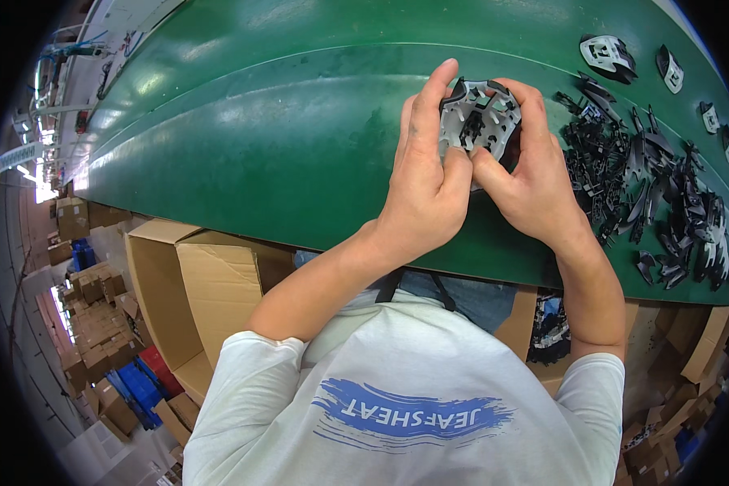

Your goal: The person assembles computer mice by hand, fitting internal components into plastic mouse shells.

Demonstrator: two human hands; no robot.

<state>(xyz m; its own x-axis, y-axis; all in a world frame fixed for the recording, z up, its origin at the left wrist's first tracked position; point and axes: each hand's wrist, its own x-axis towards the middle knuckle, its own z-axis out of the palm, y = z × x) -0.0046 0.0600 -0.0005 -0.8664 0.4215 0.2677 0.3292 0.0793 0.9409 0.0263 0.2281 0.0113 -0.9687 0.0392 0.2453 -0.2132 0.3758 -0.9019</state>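
Observation:
Between my two hands is a rounded plastic shell part (pixel 494 121), black on its outer edge and pale grey inside, with its hollow side facing me. A small black piece (pixel 471 127) sits in the middle of the hollow. My left hand (pixel 426 166) grips the shell's left side, its index finger stretched up along the edge. My right hand (pixel 535 166) wraps round the right side. Both thumbs press on the near inner edge, close together. What lies beneath the thumb tips is hidden. The shell is held above the green table (pixel 283 154).
A heap of small black plastic parts (pixel 599 166) lies to my right, with curved black pieces (pixel 652 158) beside it. Several grey-and-black shells (pixel 607 57) stand along the far right. An open cardboard box (pixel 166 283) is below the table's near edge at left.

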